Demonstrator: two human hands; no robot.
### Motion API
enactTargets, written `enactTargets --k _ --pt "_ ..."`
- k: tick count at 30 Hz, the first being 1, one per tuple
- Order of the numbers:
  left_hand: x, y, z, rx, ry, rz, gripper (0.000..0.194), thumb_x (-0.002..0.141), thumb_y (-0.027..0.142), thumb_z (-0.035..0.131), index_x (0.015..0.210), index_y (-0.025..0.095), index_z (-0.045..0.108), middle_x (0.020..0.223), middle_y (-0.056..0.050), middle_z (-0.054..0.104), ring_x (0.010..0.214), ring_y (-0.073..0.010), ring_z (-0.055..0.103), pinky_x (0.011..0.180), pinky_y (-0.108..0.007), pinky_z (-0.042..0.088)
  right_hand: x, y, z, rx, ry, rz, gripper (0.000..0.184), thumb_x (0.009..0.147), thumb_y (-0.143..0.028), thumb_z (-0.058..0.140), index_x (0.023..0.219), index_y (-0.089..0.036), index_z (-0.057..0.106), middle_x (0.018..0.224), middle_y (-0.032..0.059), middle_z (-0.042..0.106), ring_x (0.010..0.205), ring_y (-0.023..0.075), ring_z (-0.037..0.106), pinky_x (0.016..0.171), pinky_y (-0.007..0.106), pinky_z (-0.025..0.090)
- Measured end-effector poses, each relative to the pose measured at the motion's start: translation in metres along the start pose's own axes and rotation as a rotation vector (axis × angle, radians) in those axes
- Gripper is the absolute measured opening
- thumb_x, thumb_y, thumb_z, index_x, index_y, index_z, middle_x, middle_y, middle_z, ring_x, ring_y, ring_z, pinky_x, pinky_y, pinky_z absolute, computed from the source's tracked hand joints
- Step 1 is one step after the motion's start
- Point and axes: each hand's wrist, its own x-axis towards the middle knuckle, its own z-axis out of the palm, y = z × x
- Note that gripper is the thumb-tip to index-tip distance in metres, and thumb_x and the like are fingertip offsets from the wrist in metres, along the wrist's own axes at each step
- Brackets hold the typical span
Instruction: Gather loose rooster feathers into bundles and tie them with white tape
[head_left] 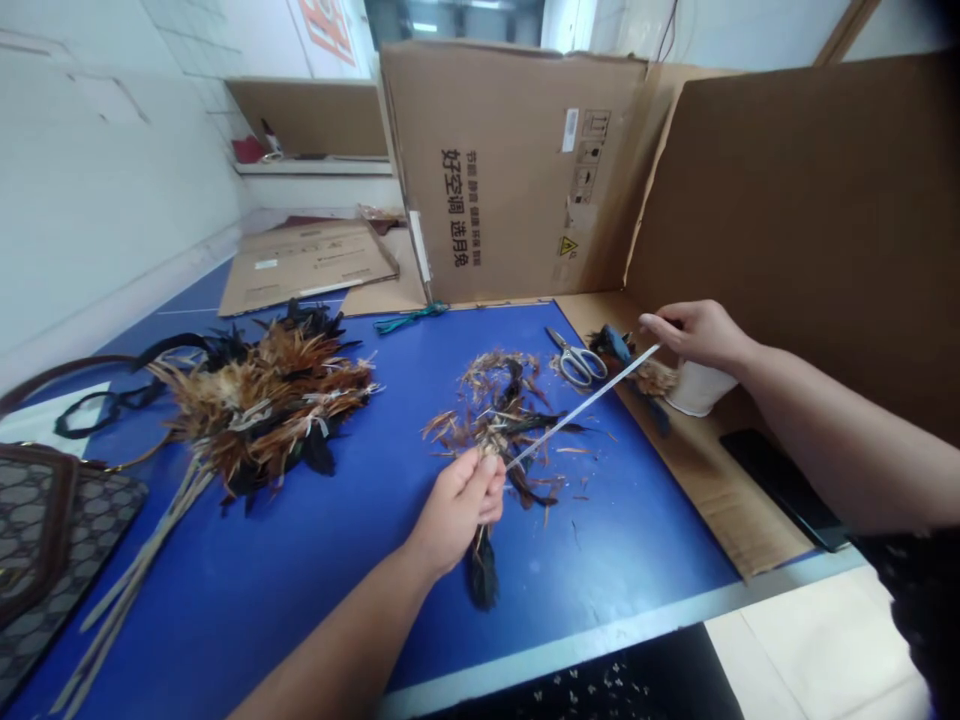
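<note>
My left hand is closed in a pinch over the blue table, holding a small bunch of dark feathers that hangs below the fingers, together with one end of a thin white strip. The strip runs taut up to my right hand, whose fingers pinch its other end beside a white roll. A loose heap of brown and black feathers lies under the strip.
A big pile of feathers on long stems lies at the left, near a patterned bag. Scissors rest by the cardboard walls. A dark phone lies on cardboard at the right.
</note>
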Motion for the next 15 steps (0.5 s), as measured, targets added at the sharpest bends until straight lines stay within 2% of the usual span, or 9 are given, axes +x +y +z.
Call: enactTargets --k 3,7,11,15 --pt "-0.001 0.0 0.001 -0.008 0.005 0.01 0.046 0.091 0.058 0.074 0.088 0.017 0.055 0.073 0.005 0.044 0.054 -0.0044 0.034 0.049 -0.019 0.028 0.034 0.004 -0.003 0.001 -0.065 0.058 0.038 0.098 -0.047 0.067 0.089 -0.013 0.082 0.053 -0.004 0.053 0.052 0.0099 0.039 0.056 0.028 0.032" --pt "0.001 -0.002 -0.001 -0.009 0.01 0.011 0.046 0.091 0.059 0.074 0.087 0.017 0.055 0.072 0.006 0.043 0.054 -0.0043 0.033 0.049 -0.019 0.028 0.055 0.012 -0.007 -0.038 -0.083 0.126 0.041 0.097 -0.049 0.067 0.088 -0.011 0.081 0.057 -0.0024 0.058 0.054 0.0094 0.042 0.059 0.028 0.034" --pt "0.002 -0.001 -0.002 -0.011 0.029 0.017 0.048 0.09 0.061 0.074 0.087 0.017 0.054 0.072 0.006 0.043 0.054 -0.0041 0.033 0.049 -0.019 0.028 0.053 0.022 -0.02 -0.102 0.032 0.217 0.053 0.099 -0.052 0.06 0.09 -0.004 0.08 0.064 0.0032 0.066 0.056 0.0067 0.044 0.062 0.03 0.033" --pt "0.0 -0.001 -0.002 -0.013 0.028 0.015 0.048 0.091 0.061 0.073 0.087 0.017 0.054 0.072 0.006 0.042 0.054 -0.0039 0.033 0.049 -0.019 0.027 0.033 0.03 -0.049 -0.163 0.136 0.256 0.067 0.099 -0.059 0.053 0.091 0.002 0.08 0.07 0.0094 0.069 0.061 0.0079 0.046 0.066 0.036 0.033"
